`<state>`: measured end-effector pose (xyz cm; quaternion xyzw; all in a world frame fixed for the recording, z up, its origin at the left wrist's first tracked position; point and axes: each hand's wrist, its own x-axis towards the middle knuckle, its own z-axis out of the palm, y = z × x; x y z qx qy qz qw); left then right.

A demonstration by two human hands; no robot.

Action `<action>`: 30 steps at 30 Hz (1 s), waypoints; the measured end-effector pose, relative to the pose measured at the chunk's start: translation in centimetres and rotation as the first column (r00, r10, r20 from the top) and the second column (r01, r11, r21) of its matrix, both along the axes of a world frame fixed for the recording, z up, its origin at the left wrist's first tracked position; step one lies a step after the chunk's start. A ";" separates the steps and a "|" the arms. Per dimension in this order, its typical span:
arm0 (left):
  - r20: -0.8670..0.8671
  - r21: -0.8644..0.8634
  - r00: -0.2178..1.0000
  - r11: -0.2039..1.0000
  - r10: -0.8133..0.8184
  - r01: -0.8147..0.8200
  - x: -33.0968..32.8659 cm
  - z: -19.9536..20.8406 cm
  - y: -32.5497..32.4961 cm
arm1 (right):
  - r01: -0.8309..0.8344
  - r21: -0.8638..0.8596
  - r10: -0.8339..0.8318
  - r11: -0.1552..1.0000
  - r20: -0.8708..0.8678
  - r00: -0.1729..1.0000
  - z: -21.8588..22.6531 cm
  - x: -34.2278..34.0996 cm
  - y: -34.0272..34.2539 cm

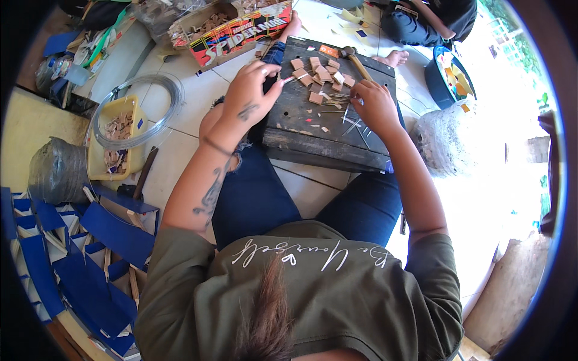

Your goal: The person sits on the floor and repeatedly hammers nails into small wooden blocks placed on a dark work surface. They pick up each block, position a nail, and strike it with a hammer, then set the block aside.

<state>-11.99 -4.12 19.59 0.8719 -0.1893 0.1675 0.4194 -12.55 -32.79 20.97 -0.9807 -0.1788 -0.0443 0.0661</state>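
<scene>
The small wooden tiles [323,73] lie in a loose group on the desk [301,133], between the left hand [248,93] and the right hand [374,107]; a narrow pale piece [288,79] shows at the left thumb tip, but whether the left grip is clamped on it cannot be told; the right grip is at the ends of the thin metal rods [333,111], its closure likewise not determinable; the tiles are flat, roughly square and light brown; the rods are straight and slender; the desk is low, dark and scuffed; the hammer [361,66] has a wooden handle and lies beside the right fingers; both forearms extend forward, the left wrist raised, the right fingers pointing down and inward.
</scene>
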 end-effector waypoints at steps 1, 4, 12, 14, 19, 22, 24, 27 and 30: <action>0.023 0.101 0.998 0.993 0.057 -0.059 1.0 0.1 -1.3 | -0.005 0.051 0.005 0.999 0.007 1.000 -0.1 0.0 -0.1; 0.093 0.378 0.988 0.914 0.122 -0.149 3.1 -0.2 -3.9 | 0.005 0.203 -0.001 0.979 -0.019 1.000 -0.4 0.1 -0.6; 0.069 0.146 0.997 0.989 0.023 -0.033 3.1 -2.1 -4.8 | 0.347 0.835 0.014 0.427 -0.389 0.921 -0.7 0.1 -2.8; 0.056 0.121 0.998 0.992 0.020 -0.027 3.2 -2.5 -4.9 | 0.381 0.841 0.033 0.385 -0.425 0.905 -0.5 0.1 -3.0; 0.247 0.264 0.969 0.964 -0.026 -0.042 3.5 -2.3 -4.7 | 0.390 0.879 0.073 0.275 -0.423 0.903 -0.4 0.1 -2.8; 0.073 0.126 0.996 0.991 -0.058 0.048 2.3 -1.7 -4.5 | 0.476 0.809 -0.001 0.346 -0.507 0.862 -0.2 0.2 -2.9; -0.042 -0.040 0.996 0.996 -0.084 0.082 0.9 -1.4 -4.9 | 0.465 0.817 -0.018 0.341 -0.489 0.872 -0.1 0.2 -2.8; -0.136 -0.249 0.976 0.959 -0.170 0.132 -1.5 -1.1 -6.1 | 0.455 0.818 -0.040 0.353 -0.472 0.880 0.1 0.1 -2.9; -0.120 -0.373 0.966 0.912 -0.229 0.170 -3.8 -1.4 -7.7 | 0.420 0.849 -0.003 0.320 -0.442 0.897 0.0 0.0 -2.8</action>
